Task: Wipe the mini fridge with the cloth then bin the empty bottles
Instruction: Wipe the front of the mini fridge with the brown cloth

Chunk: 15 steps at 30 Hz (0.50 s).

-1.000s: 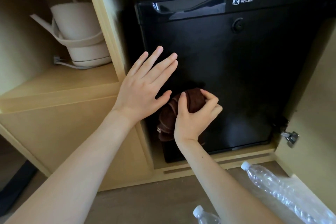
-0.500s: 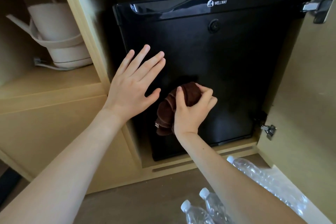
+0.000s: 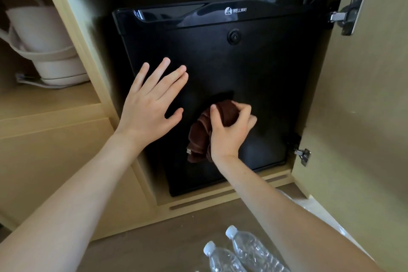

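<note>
A black mini fridge (image 3: 254, 68) with a closed door sits inside a light wooden cabinet. My right hand (image 3: 229, 132) grips a bunched brown cloth (image 3: 201, 137) and presses it against the lower middle of the fridge door. My left hand (image 3: 150, 104) lies flat on the door's left side, fingers spread, holding nothing. Two clear plastic bottles with white caps (image 3: 249, 249) (image 3: 220, 258) lie on the floor at the bottom of the view, below my right forearm.
The cabinet door (image 3: 364, 117) stands open at the right, with metal hinges (image 3: 346, 15). A pale kettle (image 3: 44, 40) on its base sits on a shelf at the left. A clear plastic bag (image 3: 320, 212) lies on the floor near the door.
The view has shifted up and left, so the fridge sits lower and more bottles show. My right hand with the cloth has slid slightly right on the door. My left hand stays flat.
</note>
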{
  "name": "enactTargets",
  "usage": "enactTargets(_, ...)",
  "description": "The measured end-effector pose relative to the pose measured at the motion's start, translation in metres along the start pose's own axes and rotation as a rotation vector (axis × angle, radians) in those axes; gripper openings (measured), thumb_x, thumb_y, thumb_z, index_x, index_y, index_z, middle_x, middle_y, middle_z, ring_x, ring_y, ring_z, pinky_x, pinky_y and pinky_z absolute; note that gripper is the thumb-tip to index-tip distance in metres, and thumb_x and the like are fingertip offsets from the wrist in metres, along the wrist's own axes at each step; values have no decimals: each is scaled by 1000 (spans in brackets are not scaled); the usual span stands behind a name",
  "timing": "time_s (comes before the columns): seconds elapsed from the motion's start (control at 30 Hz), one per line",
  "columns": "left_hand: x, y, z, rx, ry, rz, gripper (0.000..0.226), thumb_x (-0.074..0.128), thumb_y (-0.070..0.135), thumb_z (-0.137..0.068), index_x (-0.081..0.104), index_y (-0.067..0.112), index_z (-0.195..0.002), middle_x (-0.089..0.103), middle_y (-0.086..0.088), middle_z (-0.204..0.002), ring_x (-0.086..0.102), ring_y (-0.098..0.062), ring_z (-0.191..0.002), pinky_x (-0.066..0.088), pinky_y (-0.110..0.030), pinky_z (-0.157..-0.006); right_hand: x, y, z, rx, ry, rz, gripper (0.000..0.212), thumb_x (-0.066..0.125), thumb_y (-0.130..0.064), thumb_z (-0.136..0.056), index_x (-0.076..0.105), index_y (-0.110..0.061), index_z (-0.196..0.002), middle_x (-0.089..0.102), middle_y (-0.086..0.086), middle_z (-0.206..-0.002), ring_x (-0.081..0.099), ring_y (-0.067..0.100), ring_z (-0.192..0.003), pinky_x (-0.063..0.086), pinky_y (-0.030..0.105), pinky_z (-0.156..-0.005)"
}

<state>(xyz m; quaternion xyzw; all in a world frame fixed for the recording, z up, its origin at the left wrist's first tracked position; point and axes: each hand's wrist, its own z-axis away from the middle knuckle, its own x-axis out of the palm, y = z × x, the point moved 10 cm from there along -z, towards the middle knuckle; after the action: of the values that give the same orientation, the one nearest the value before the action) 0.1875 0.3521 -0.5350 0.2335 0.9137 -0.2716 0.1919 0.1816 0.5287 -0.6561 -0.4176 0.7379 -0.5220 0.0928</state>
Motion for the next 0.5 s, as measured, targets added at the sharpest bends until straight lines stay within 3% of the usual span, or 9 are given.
enactTargets(0.13, 3, 4, -2, -10, 13, 9, 65, 60, 32, -89, 44, 14, -149, 41, 0, -156, 23, -24, -152, 12, -49, -125, -7, 7, 1, -8, -20, 12, 36, 79, -36, -81, 52, -37, -104, 39, -11, -112, 57, 2, -97, 45, 7, -85)
enactTargets(0.27, 5, 6, -2, -17, -1, 13, 67, 62, 31, -89, 42, 15, -150, 40, 0, -157, 22, -25, -152, 11, -50, -125, -34, 64, 38, 216, 20, 112, 38, 80, -33, -81, 49, -30, -105, 40, -5, -109, 56, 14, -98, 49, 20, -88)
enactTargets(0.33, 6, 7, -3, -21, -2, 21, 67, 64, 30, -88, 42, 15, -150, 40, 0, -157, 21, -25, -152, 11, -49, -125, -35, 67, 36, 262, 3, 117, 38, 80, -33, -80, 48, -30, -101, 39, -8, -108, 56, 7, -93, 50, 15, -83)
enactTargets(0.43, 7, 8, -3, -21, -2, 25, 67, 64, 30, -88, 42, 15, -150, 39, 1, -157, 21, -24, -152, 9, -48, -125, -22, 23, 4, 102, 6, 81, 40, 84, -32, -76, 52, -32, -99, 42, -8, -109, 55, -4, -90, 44, 2, -75)
enactTargets(0.5, 7, 7, -3, -16, 2, 22, 67, 62, 31, -88, 42, 16, -150, 39, 1, -157, 20, -24, -153, 9, -47, -125, -12, -10, -19, -17, 22, 52, 40, 85, -35, -74, 54, -32, -99, 44, -8, -108, 54, -7, -91, 41, 0, -74)
